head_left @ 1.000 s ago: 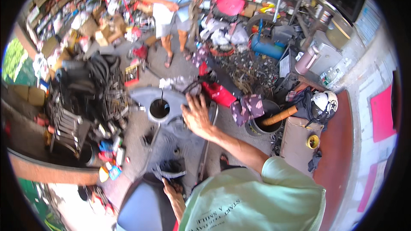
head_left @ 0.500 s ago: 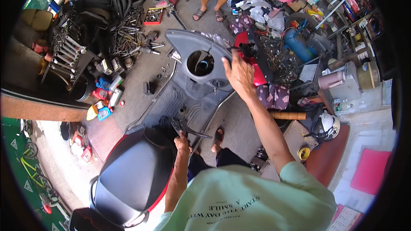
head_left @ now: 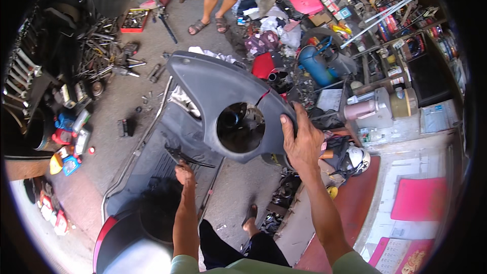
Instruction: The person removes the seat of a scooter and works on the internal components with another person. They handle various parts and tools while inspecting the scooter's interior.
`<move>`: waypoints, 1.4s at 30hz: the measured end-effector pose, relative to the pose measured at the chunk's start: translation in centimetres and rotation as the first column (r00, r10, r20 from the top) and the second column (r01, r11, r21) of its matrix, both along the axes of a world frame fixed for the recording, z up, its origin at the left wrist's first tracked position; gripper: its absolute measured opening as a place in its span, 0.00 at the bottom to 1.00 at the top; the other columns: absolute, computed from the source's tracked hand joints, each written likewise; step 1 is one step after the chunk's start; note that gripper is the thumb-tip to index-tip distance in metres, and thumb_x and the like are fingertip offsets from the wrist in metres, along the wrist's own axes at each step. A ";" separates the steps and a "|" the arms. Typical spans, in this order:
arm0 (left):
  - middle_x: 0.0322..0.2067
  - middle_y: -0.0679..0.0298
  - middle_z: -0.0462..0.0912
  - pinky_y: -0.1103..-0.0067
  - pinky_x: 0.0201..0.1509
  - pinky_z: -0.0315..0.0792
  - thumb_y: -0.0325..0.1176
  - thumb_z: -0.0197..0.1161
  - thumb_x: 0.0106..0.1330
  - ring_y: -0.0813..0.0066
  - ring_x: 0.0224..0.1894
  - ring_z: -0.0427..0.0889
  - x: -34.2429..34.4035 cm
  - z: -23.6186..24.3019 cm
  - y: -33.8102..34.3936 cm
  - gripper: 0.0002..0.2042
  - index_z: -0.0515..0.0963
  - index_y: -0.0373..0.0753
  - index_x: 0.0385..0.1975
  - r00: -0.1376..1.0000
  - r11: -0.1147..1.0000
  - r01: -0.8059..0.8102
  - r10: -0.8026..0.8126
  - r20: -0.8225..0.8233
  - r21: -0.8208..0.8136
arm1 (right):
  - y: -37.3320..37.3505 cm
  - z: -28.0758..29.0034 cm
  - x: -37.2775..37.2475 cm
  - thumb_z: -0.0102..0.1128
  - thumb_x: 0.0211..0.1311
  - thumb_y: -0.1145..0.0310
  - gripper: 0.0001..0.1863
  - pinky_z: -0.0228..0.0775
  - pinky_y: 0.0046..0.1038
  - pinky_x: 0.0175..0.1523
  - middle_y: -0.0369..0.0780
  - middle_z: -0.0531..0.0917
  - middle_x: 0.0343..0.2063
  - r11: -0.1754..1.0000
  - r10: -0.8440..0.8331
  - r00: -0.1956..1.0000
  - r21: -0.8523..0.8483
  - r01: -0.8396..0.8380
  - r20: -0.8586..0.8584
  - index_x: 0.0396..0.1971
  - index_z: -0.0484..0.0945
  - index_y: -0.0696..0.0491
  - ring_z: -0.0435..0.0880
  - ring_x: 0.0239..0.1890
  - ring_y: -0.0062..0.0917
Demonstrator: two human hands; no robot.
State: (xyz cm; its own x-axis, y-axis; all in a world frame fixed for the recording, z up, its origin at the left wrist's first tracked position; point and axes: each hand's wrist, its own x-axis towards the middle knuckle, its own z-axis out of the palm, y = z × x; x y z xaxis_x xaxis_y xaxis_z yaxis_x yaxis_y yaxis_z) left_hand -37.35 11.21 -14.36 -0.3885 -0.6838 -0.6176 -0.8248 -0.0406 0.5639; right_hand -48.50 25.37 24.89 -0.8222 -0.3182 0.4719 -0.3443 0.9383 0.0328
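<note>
- Holding a grey panel (head_left: 228,83), seemingly detached, in half-curled fingers of your right hand (head_left: 304,144);
- your left hand's (head_left: 185,173) fingers close round a dark part (head_left: 177,155);
- footboard (head_left: 147,161) seemingly fitted.

Pale green shirt (head_left: 258,268), black trousers (head_left: 219,246) and dark sandal (head_left: 249,213) at six o'clock; short sleeves (head_left: 354,264) at five and seven.
</note>
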 end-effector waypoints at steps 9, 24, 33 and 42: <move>0.21 0.47 0.78 0.62 0.30 0.72 0.49 0.44 0.68 0.46 0.27 0.79 -3.7 -13.3 3.1 0.22 0.70 0.31 0.28 0.924 0.989 -0.133 0.147 -0.354 0.062 | -0.3 0.4 -0.2 0.63 0.55 0.66 0.21 0.74 0.29 0.34 0.49 0.82 0.33 0.998 0.038 0.999 -0.056 -0.036 0.036 0.45 0.72 0.62 0.84 0.29 0.36; 0.38 0.42 0.75 0.63 0.45 0.69 0.37 0.63 0.56 0.47 0.40 0.74 -0.2 -13.2 4.2 0.22 0.67 0.28 0.44 0.920 0.980 0.200 -0.191 -0.342 -0.011 | 0.1 0.0 0.4 0.63 0.55 0.63 0.23 0.72 0.28 0.27 0.45 0.82 0.29 0.999 0.021 0.999 -0.025 -0.020 0.039 0.47 0.72 0.61 0.82 0.25 0.33; 0.42 0.59 0.77 0.77 0.50 0.66 0.33 0.59 0.62 0.72 0.42 0.74 3.1 11.5 -5.9 0.22 0.65 0.29 0.54 0.842 0.924 0.004 0.203 -0.500 0.382 | 0.7 0.0 0.0 0.60 0.56 0.59 0.22 0.72 0.32 0.25 0.45 0.82 0.28 0.996 0.014 0.999 -0.090 -0.009 0.052 0.46 0.71 0.59 0.82 0.23 0.34; 0.43 0.45 0.73 0.67 0.48 0.68 0.31 0.60 0.59 0.52 0.45 0.73 15.6 30.9 -13.7 0.19 0.70 0.29 0.48 0.960 0.699 0.167 -0.275 -0.045 -0.695 | 0.4 0.6 -0.2 0.52 0.60 0.57 0.26 0.74 0.29 0.25 0.47 0.80 0.29 0.961 0.147 0.964 -0.261 -0.086 0.224 0.48 0.68 0.64 0.81 0.24 0.35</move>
State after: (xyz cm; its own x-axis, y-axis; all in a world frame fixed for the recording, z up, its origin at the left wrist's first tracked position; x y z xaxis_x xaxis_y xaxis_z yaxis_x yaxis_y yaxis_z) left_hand -21.72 -2.49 16.52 -0.6249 -0.7791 0.0498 -0.6736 0.5704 0.4700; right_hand -48.71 25.73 25.45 -0.8845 -0.3171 0.3422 -0.4206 0.8592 -0.2912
